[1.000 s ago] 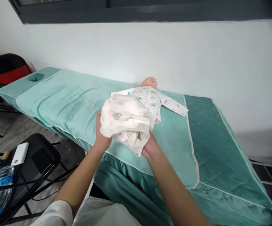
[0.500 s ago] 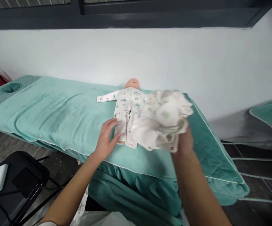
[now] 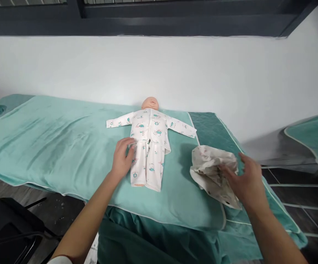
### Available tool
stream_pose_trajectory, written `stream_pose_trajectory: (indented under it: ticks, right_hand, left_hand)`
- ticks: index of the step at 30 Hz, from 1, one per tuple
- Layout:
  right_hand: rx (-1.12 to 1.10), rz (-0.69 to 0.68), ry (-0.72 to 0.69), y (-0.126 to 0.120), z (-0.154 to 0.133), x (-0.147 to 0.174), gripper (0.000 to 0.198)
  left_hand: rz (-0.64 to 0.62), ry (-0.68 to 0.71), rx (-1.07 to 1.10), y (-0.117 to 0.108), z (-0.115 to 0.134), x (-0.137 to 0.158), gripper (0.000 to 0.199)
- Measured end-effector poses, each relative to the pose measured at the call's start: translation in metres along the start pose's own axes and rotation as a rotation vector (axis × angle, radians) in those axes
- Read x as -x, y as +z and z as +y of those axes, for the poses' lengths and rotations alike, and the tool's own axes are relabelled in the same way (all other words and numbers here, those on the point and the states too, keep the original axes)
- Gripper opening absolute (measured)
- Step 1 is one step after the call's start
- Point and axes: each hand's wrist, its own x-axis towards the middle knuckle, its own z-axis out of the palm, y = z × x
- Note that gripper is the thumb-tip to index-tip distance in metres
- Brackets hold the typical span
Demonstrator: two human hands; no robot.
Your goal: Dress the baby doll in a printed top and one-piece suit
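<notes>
A baby doll lies on its back on the bed, its bare head (image 3: 150,103) toward the wall. It wears a white jacket (image 3: 149,126) with small teal prints, sleeves spread, and matching trousers (image 3: 148,167). My left hand (image 3: 123,157) is at the side of the trousers near the waist, thumb and fingers apart, holding nothing. Right of the doll rests a crumpled bundle of white printed cloth (image 3: 211,163). My right hand (image 3: 247,181) is at the bundle's right side, fingers spread and thumb over the cloth; whether the thumb touches it is unclear.
The bed has a light green cover (image 3: 65,146) with white piping and a darker green section (image 3: 207,124) at right. A black chair (image 3: 13,223) stands at lower left. A white wall (image 3: 93,69) runs behind, and another green cover (image 3: 313,135) shows at far right.
My right hand has brought the cloth bundle down to the right onto the bed and let it go. The doll's right-hand sleeve and trousers are now uncovered. The left hand stays beside the trousers.
</notes>
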Motion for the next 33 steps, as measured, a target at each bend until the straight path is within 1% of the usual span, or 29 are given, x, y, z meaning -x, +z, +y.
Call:
stream_pose_trajectory:
  ticks: [2,3,4,6,8,9,11,12,13,15,17,19,25,33]
  right_hand:
    - [-0.028,-0.018,-0.051,0.004,-0.024,-0.008,0.057]
    - [-0.09,-0.055,-0.079,0.01,-0.043,-0.014,0.056]
    - [-0.152,-0.061,-0.097,0.02,-0.064,-0.021,0.052]
    - [-0.303,-0.099,-0.086,0.052,-0.107,-0.037,0.046]
    - [-0.459,-0.166,-0.013,0.096,-0.142,-0.055,0.043]
    - [-0.519,-0.184,0.04,0.12,-0.154,-0.066,0.042]
    - [-0.581,-0.266,0.116,0.167,-0.167,-0.087,0.039]
    - [-0.586,-0.276,0.139,0.186,-0.169,-0.096,0.037]
    - [-0.577,-0.305,0.149,0.203,-0.169,-0.103,0.037]
    - [-0.579,-0.374,0.16,0.224,-0.163,-0.112,0.036]
    - [-0.621,-0.449,0.163,0.231,-0.155,-0.113,0.037]
    - [-0.666,-0.481,0.162,0.231,-0.15,-0.11,0.039]
    - [-0.602,-0.511,0.104,0.225,-0.151,-0.109,0.041]
    - [-0.611,-0.501,0.105,0.227,-0.15,-0.109,0.039]
  left_hand:
    - [-0.001,0.016,-0.006,0.013,-0.002,-0.027,0.023]
    - [-0.003,0.024,-0.007,0.021,-0.003,-0.043,0.023]
    - [-0.014,0.032,-0.007,0.03,-0.004,-0.06,0.024]
    - [-0.055,0.043,-0.002,0.051,-0.008,-0.096,0.026]
    - [-0.12,0.031,-0.007,0.073,-0.015,-0.131,0.028]
    - [-0.154,0.024,-0.016,0.083,-0.019,-0.146,0.03]
    - [-0.23,0.014,-0.044,0.099,-0.028,-0.169,0.036]
    - [-0.262,0.006,-0.066,0.104,-0.032,-0.176,0.038]
    - [-0.288,-0.008,-0.089,0.108,-0.036,-0.18,0.039]
    - [-0.317,-0.046,-0.123,0.111,-0.041,-0.182,0.041]
    - [-0.319,-0.071,-0.129,0.109,-0.043,-0.179,0.041]
    - [-0.315,-0.071,-0.125,0.108,-0.042,-0.176,0.041]
    - [-0.289,-0.094,-0.127,0.11,-0.044,-0.175,0.04]
    - [-0.295,-0.085,-0.138,0.111,-0.046,-0.175,0.04]
